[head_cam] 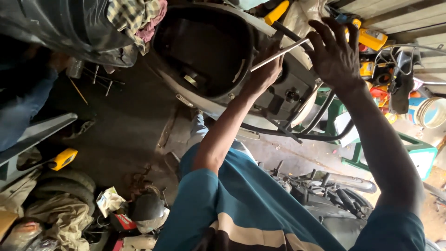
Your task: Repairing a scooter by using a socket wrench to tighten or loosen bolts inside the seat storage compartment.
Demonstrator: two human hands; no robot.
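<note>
Shirt: teal sleeves (260, 209) with a pale band fill the bottom of the view, nearest the camera; both arms reach up and away from it.
Left hand: left hand (265, 69) is closed round the lower end of a thin pale rod (283, 52); fingers curled tight, knuckles against the scooter shell.
Right hand: right hand (334, 51) is spread wide, fingers splayed and holding nothing; the fingertips lie at the rod's upper end, touching or just beside it, I cannot tell which.
Rod axis: long axis runs slantwise from the left hand up and right to the right hand, across the rim of the tub.
Nearer hand: the left hand has the rod; the right is only at its tip.
Tub: black underseat tub (204, 46) of the scooter gapes open, just left of the left hand.
Frame: black tube rails (320, 111) curve below the hands.
Rag: checked cloth (132, 16) lies over the black seat (60, 28) at upper left.
Floor: dark concrete floor (125, 121) carries a tyre (65, 181), a yellow tool (62, 159) and loose metal bits.
Right side: yellow cans (371, 39), a white bucket (429, 111) and a green crate (418, 153).
Count: one rod, two hands, one tub, one tyre, one bucket.
</note>
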